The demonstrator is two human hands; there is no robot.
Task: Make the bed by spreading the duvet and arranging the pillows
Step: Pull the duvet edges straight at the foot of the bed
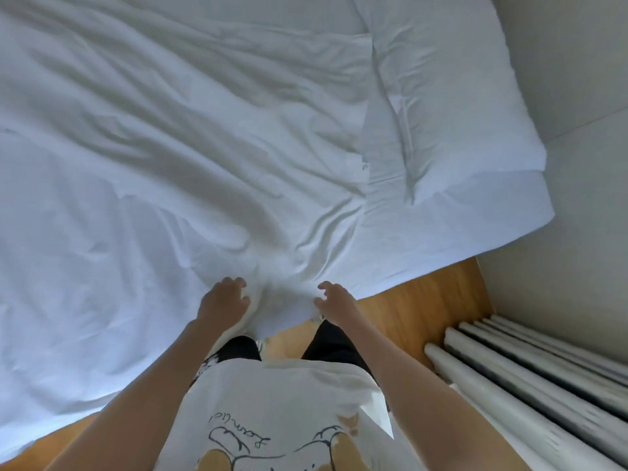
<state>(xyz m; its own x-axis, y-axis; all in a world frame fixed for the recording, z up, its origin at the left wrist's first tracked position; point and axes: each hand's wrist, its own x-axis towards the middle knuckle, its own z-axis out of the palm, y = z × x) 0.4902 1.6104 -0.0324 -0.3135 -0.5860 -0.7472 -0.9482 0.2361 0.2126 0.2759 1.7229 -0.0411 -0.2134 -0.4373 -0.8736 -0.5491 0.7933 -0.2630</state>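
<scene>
Here, in the head view, the left hand (224,300) and right hand (334,302) reach to the bunched edge of the white duvet (153,147) at lower centre of the frame, fingers curled over the cloth; whether each grip actually pinches it cannot be told. The duvet lies creased across the bed, filling the left and centre; a pillow (452,107) sits at upper right. With both hands close together, a pull would likely drag only a narrow strip, deepening the creases and leaving the duvet askew, or disturbing the pillow.

Pillow (452,107) right of duvet (176,137)
</scene>
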